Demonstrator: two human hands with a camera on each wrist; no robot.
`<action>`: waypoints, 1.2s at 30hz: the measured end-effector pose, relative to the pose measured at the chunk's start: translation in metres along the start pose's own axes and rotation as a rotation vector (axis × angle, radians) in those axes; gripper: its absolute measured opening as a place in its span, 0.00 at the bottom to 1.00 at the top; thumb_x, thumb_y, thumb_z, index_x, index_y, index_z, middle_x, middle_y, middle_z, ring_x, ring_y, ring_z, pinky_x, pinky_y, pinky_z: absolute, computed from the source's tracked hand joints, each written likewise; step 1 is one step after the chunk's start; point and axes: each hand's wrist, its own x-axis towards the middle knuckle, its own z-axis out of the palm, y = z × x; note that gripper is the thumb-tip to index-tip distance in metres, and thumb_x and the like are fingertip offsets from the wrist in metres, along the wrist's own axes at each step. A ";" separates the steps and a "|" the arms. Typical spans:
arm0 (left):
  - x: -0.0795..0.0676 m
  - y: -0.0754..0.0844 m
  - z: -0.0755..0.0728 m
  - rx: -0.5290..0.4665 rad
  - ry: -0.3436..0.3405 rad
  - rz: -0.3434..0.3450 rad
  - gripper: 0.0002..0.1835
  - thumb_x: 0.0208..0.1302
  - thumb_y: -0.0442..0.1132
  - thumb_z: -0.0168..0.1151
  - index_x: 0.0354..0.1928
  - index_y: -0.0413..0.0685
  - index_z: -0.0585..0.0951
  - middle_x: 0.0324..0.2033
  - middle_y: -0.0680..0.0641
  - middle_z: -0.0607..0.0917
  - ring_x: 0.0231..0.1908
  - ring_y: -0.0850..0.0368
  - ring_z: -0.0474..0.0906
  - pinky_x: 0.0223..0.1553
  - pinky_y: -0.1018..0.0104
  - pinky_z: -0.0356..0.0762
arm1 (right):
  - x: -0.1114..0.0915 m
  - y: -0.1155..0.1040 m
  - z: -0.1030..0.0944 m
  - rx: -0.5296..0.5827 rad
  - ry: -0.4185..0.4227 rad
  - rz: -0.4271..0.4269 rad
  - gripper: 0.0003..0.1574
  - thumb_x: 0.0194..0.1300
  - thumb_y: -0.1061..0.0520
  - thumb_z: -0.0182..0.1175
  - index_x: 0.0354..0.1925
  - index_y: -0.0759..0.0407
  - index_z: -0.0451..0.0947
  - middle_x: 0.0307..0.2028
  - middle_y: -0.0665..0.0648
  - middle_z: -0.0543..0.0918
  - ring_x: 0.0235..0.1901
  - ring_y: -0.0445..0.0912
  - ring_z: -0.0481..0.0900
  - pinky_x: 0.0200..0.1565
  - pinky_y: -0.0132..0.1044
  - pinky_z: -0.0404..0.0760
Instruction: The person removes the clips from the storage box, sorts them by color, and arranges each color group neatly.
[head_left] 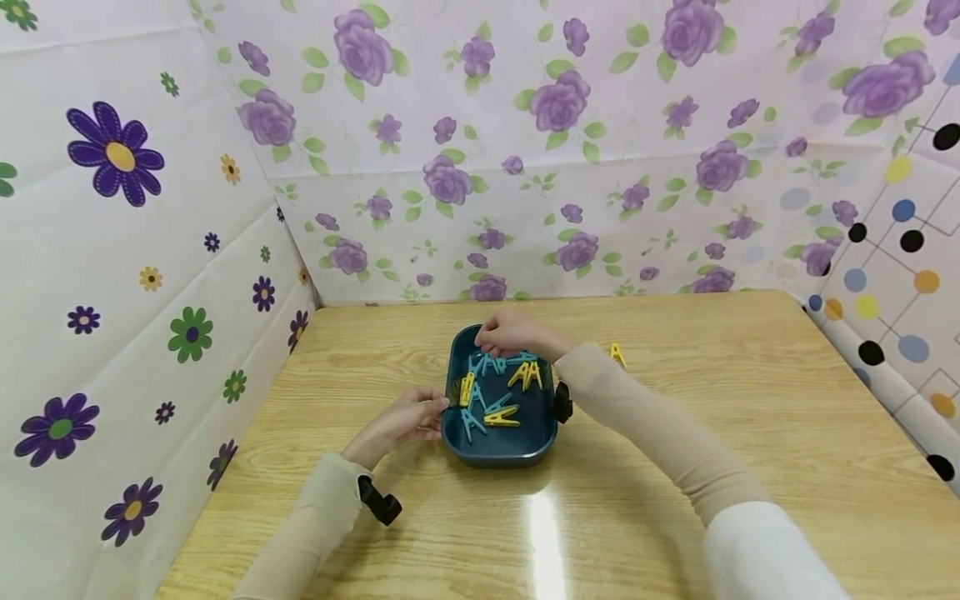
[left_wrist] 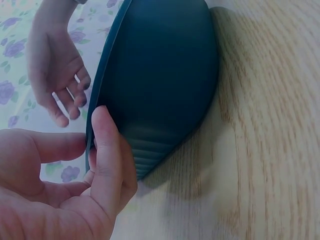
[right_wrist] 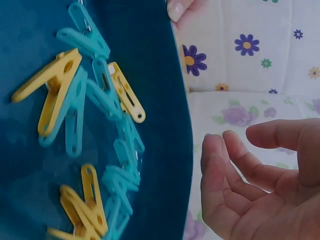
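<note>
Left hand pinches bin; right hand near clothespins (blue, yellow).

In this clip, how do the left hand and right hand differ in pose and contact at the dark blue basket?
The left hand pinches the dark blue basket by its left rim; the right hand holds nothing, its fingers loosely curled. The left hand touches the basket, while the right hand hovers near its far end, apart from it. Both are bare.
</note>
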 end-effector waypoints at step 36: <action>0.001 -0.002 -0.003 -0.027 -0.027 -0.012 0.13 0.75 0.39 0.48 0.49 0.33 0.69 0.29 0.49 0.76 0.27 0.61 0.74 0.29 0.71 0.79 | 0.034 0.016 0.040 -0.223 -0.251 0.110 0.24 0.70 0.63 0.51 0.63 0.64 0.71 0.51 0.60 0.81 0.32 0.43 0.78 0.38 0.36 0.79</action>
